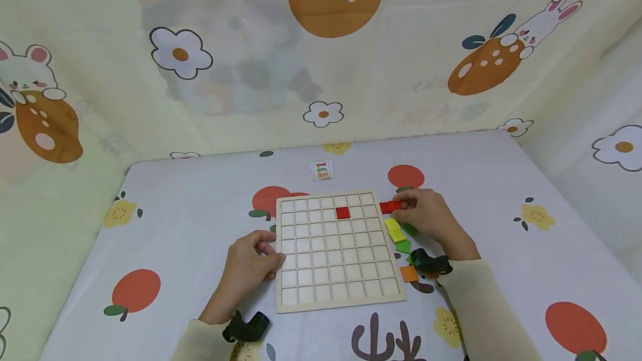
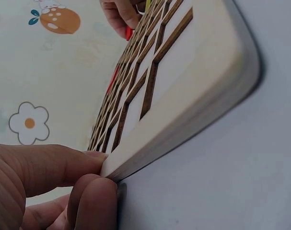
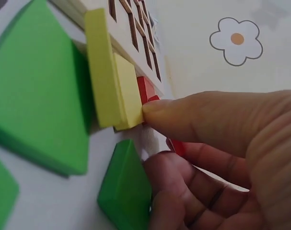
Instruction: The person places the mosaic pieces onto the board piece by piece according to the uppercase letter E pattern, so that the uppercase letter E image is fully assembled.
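Observation:
A wooden grid board (image 1: 340, 305) lies on the table, one red square tile (image 1: 343, 213) sitting in a cell of its upper part. My left hand (image 1: 249, 259) pinches the board's left edge, thumb on the rim and fingers against the side. Beyond the upper right corner, my right hand (image 1: 426, 214) holds a red tile (image 1: 395, 205) between thumb and fingers; another red tile lies beside it. Below that hand, yellow tiles (image 1: 396, 235), green tiles (image 1: 403, 247) and an orange tile (image 1: 408, 274) lie along the board's right side. The right forearm partly hides some of them.
Behind the board lies a small card (image 1: 322, 170) printed with a coloured grid. A pale tablecloth (image 1: 200, 194) with fruit and flower prints covers the table, and a printed curtain (image 1: 241, 127) hangs at the back. Black straps with cameras sit on both wrists.

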### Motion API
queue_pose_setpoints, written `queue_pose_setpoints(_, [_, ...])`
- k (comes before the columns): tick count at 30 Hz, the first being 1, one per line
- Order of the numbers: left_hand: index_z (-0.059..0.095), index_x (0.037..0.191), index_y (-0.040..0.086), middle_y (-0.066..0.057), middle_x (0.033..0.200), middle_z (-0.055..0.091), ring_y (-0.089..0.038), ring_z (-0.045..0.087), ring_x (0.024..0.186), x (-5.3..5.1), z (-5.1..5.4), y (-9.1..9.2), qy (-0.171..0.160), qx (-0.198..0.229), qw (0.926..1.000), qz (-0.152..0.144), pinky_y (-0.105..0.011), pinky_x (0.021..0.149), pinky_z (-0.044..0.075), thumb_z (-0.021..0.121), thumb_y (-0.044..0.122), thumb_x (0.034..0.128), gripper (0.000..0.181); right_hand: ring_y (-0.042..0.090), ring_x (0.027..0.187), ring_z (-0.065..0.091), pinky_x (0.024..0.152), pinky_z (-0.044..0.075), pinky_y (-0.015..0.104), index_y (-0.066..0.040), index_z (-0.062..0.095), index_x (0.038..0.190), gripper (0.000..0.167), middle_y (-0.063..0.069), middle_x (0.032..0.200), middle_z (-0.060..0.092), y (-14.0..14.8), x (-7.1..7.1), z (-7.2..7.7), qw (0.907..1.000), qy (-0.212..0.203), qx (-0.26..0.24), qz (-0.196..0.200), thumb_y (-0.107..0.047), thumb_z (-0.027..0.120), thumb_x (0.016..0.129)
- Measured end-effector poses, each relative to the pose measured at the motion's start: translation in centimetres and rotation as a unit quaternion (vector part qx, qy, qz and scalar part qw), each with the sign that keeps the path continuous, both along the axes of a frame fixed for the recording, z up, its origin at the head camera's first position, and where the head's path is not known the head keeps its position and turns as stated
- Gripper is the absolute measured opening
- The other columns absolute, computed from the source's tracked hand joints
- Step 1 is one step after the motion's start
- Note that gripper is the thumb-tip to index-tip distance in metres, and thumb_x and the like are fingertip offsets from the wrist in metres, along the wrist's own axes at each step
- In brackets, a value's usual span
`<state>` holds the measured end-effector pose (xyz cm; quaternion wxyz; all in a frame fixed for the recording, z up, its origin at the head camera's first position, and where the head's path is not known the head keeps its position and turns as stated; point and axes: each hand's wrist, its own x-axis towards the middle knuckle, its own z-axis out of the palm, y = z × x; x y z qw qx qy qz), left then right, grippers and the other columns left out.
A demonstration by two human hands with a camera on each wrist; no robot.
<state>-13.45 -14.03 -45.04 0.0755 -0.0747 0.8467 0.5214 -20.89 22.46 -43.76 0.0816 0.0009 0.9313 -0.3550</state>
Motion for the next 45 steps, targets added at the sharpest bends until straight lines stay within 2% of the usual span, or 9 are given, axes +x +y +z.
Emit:
queue_pose_setpoints(4, [0.069, 0.120, 0.000, -0.006, 0.078, 0.063, -0.014, 0.059, 0.053, 0.0, 0.0, 0.0, -0.004, 0.006, 1.0000, 0.004, -0.024, 0.051, 0.053, 0.081, 0.002, 0.0831, 0.039, 0.026, 0.099, 0.056, 0.076, 0.050, 0.031, -0.001, 0.070, 0.127, 0.041, 0.010, 0.102, 0.066, -0.1, 0.0, 0.3, 1.0000, -0.007, 0.005, -0.002, -0.021, 0.077, 0.092])
queue_pose_setpoints(9, [0.069, 0.120, 0.000, -0.006, 0.078, 0.063, -0.014, 0.059, 0.053, 0.0, 0.1, 0.0, -0.001, 0.004, 1.0000, 0.007, -0.024, 0.050, 0.053, 0.081, 0.001, 0.0831, 0.038, 0.026, 0.094, 0.057, 0.074, 0.050, 0.031, 0.001, 0.070, 0.125, 0.041, 0.011, 0.099, 0.066, -0.1, 0.0, 0.4, 1.0000, -0.002, 0.002, -0.001, -0.020, 0.078, 0.091])
queue_pose_setpoints(17, [0.069, 0.120, 0.000, -0.006, 0.077, 0.063, -0.014, 0.059, 0.052, -0.1, 0.1, 0.0, 0.000, -0.002, 1.0000, 0.000, -0.024, 0.051, 0.053, 0.081, 0.002, 0.0833, 0.039, 0.027, 0.095, 0.056, 0.074, 0.050, 0.032, 0.000, 0.072, 0.121, 0.036, 0.011, 0.098, 0.065, -0.1, -0.1, 0.5, 0.9999, -0.011, 0.012, 0.000, -0.019, 0.077, 0.091])
queue_pose_setpoints(23, [0.068, 0.121, 0.000, -0.006, 0.077, 0.063, -0.015, 0.059, 0.051, 0.0, 0.1, -0.1, -0.005, 0.002, 1.0000, -0.001, -0.025, 0.051, 0.054, 0.081, 0.002, 0.0833, 0.040, 0.026, 0.095, 0.058, 0.075, 0.051, 0.032, 0.000, 0.072, 0.120, 0.036, 0.011, 0.099, 0.067, -0.4, 0.0, 0.5, 0.9999, -0.008, 0.001, 0.007, -0.018, 0.077, 0.090])
queue_pose_setpoints(30, [0.068, 0.121, 0.001, -0.006, 0.078, 0.064, -0.015, 0.059, 0.052, 0.0, 0.1, -0.1, -0.002, -0.003, 1.0000, -0.001, -0.025, 0.052, 0.053, 0.081, 0.004, 0.0842, 0.039, 0.025, 0.090, 0.059, 0.073, 0.053, 0.030, 0.000, 0.073, 0.114, 0.031, 0.010, 0.095, 0.068, -2.5, -0.2, 0.6, 0.9990, 0.012, -0.029, 0.033, -0.016, 0.078, 0.088])
queue_pose_setpoints(39, [0.069, 0.118, 0.001, -0.007, 0.080, 0.063, -0.014, 0.060, 0.054, -0.1, 0.2, -0.1, -0.017, 0.023, 0.9995, 0.011, -0.025, 0.053, 0.056, 0.082, 0.001, 0.0840, 0.037, 0.025, 0.092, 0.058, 0.076, 0.052, 0.032, -0.004, 0.073, 0.113, 0.029, 0.008, 0.095, 0.065, -5.2, -0.7, 0.8, 0.9964, -0.002, -0.058, 0.061, -0.012, 0.080, 0.086])
queue_pose_setpoints(45, [0.068, 0.115, -0.001, -0.008, 0.081, 0.062, -0.014, 0.061, 0.054, 0.1, 0.4, 0.0, -0.017, 0.030, 0.9993, 0.011, -0.026, 0.052, 0.057, 0.083, 0.002, 0.0843, 0.034, 0.024, 0.092, 0.058, 0.075, 0.052, 0.032, -0.007, 0.074, 0.111, 0.026, 0.006, 0.094, 0.066, -7.0, -1.0, 1.1, 0.9957, -0.003, -0.050, 0.079, -0.014, 0.078, 0.086])
